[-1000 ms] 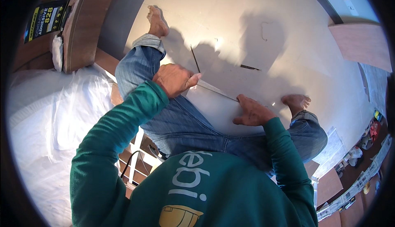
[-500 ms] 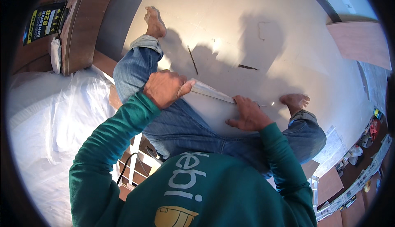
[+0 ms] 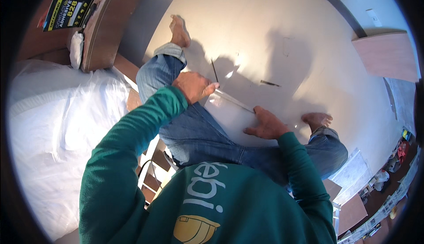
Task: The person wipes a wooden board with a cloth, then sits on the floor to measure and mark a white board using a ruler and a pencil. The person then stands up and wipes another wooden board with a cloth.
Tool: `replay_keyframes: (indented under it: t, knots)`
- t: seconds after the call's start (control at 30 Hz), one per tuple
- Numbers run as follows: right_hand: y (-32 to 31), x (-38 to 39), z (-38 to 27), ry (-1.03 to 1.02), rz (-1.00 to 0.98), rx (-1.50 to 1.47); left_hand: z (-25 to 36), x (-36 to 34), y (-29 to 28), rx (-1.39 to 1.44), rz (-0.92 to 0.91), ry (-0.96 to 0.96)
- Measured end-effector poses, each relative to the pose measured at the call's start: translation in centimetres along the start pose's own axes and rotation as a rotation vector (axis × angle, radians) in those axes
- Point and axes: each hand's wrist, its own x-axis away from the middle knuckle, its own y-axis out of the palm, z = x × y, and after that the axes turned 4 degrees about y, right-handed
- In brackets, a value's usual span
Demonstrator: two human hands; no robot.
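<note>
Progress: pale, thin, flat panel (image 3: 229,116) sits between my blue-denim thighs (image 3: 198,131), both hands placed at its far edge; how much is done or left doesn't show. Left hand (image 3: 193,86) curls closed on that edge's left end. Right hand (image 3: 268,123) is at the other end, thumb spread from fingers; can't tell if it grips. Panel's body lies between hands, nearer me.

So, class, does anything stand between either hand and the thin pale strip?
Nothing visible does: the left hand meets one end of the thin pale strip, the right hand the other. Two dark slivers lie on the floor beyond it, not between.
</note>
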Motion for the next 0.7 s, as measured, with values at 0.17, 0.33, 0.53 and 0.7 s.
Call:
replay_keyframes:
  t: [0.17,0.33,0.53,0.7]
  knots:
    - [0.7,-0.8,-0.8,-0.119,0.090,-0.039,0.1,2.3,-1.0,-0.049,0.122,0.028]
    - [0.7,-1.7,-1.0,-0.108,0.059,-0.066,-0.8,1.9,-0.2,-0.070,0.117,-0.001]
    - [-0.4,-2.4,-0.8,-0.007,-0.069,-0.115,-1.7,0.8,0.3,-0.043,-0.003,-0.036]
    - [-0.9,-2.8,-1.1,0.083,-0.133,-0.197,-2.2,-0.8,0.6,-0.017,-0.035,-0.022]
